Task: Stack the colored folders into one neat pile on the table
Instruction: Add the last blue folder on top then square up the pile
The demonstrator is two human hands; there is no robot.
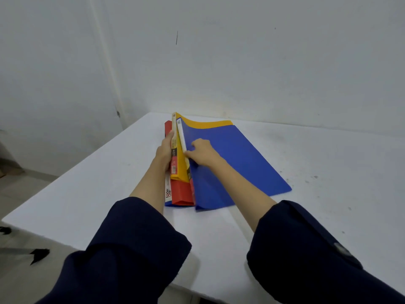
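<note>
A blue folder (236, 159) lies on top of a pile near the middle of the white table (317, 172). A yellow folder (206, 123) shows beyond its far edge, with its spine side raised. A red folder (182, 191) sits lower on the left, and a blue strip with a white label peeks out at the pile's near left corner. My left hand (164, 150) grips the raised spine edges on the left side. My right hand (200, 151) presses on the blue folder beside its white spine strip, thumb at the spine.
The table's left edge (72, 174) runs diagonally, with floor beyond it. A white wall stands right behind the table. Dark blue sleeves cover both my forearms near the front edge.
</note>
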